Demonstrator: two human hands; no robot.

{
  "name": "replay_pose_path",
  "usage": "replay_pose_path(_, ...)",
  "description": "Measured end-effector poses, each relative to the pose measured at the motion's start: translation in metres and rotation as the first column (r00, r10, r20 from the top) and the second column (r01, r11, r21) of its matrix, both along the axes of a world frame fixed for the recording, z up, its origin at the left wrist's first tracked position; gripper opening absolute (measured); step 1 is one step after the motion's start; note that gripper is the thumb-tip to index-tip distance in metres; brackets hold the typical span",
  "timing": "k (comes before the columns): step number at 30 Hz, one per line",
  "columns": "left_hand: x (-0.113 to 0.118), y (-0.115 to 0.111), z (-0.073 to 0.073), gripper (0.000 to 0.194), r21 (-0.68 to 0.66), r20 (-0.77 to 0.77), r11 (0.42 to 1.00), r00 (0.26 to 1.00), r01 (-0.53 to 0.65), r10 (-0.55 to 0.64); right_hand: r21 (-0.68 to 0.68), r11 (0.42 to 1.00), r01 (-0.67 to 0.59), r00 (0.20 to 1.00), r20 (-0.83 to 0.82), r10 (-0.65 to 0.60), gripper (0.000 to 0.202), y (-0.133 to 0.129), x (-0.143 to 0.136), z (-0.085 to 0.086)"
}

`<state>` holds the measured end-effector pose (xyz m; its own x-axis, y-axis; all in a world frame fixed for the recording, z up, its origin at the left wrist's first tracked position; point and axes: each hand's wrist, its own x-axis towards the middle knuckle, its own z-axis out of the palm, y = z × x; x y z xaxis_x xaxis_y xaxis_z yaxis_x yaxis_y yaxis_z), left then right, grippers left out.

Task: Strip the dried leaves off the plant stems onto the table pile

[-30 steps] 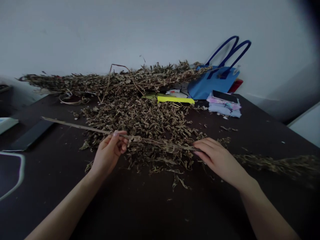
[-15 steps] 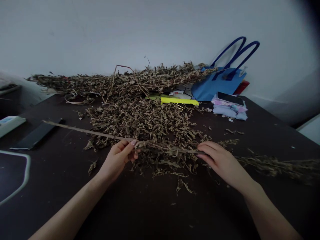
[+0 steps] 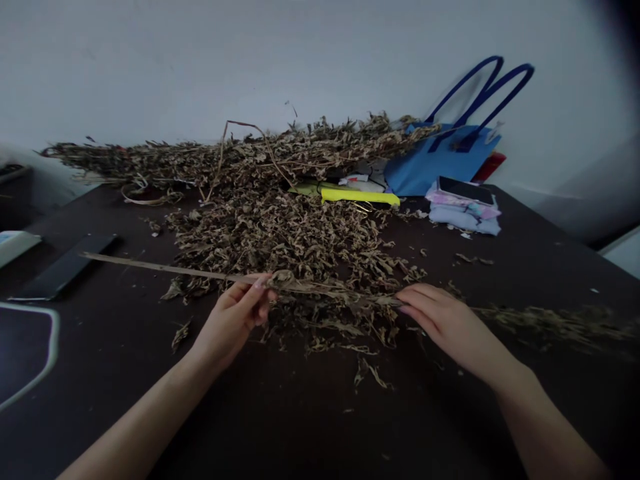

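Note:
A long dried plant stem lies across both hands, bare at its left end and leafy further right. My left hand pinches it between thumb and fingers near where the leaves start. Further along, my right hand is closed around the same stem, and its leafy end stretches out to the right, blurred. Beneath and behind the stem spreads a heap of loose dried leaves. A few curled leaves have strayed toward me from the heap.
Against the wall rests a big bundle of dried stalks, beside a blue bag. In front are a yellow-handled tool and a phone on folded cloth. A black flat object and a white-edged item are at left.
Both hands keep their hold on the stem, and my left hand has shifted slightly left. The whole view has tilted a little; the heap looks the same.

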<state>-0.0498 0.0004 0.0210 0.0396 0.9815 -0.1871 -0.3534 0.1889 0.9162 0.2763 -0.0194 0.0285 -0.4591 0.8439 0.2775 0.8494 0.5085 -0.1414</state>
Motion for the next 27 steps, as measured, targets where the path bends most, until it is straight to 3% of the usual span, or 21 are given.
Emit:
replay_pose_path(10, -0.0006, 0.0019, -0.0066, 0.024, 0.002, 0.011, 1.000, 1.000, -0.008, 0.008, -0.006, 1.000, -0.001, 1.000, 0.018, 0.001, 0.026, 0.0010, 0.0006, -0.0026)
replay_pose_path(16, -0.0022, 0.0009, -0.0102, 0.023, 0.061, -0.101, 0.998, 0.995, 0.028, -0.021, 0.006, 1.000, -0.006, 0.999, 0.039, 0.006, 0.026, 0.0023, 0.0026, -0.0044)
replay_pose_path(22, -0.0018, 0.0006, -0.0071, 0.023, 0.071, -0.083, 0.996, 0.995, 0.063, -0.057, 0.039, 0.999, -0.021, 0.998, 0.059, 0.019, 0.027, 0.0032, 0.0041, -0.0056)
replay_pose_path(27, -0.0011, -0.0016, -0.0011, 0.023, -0.001, -0.070, 0.999, 0.996, 0.046, -0.045, 0.034, 0.999, -0.021, 0.998, 0.066, 0.019, 0.029, 0.0023, 0.0049, -0.0059)
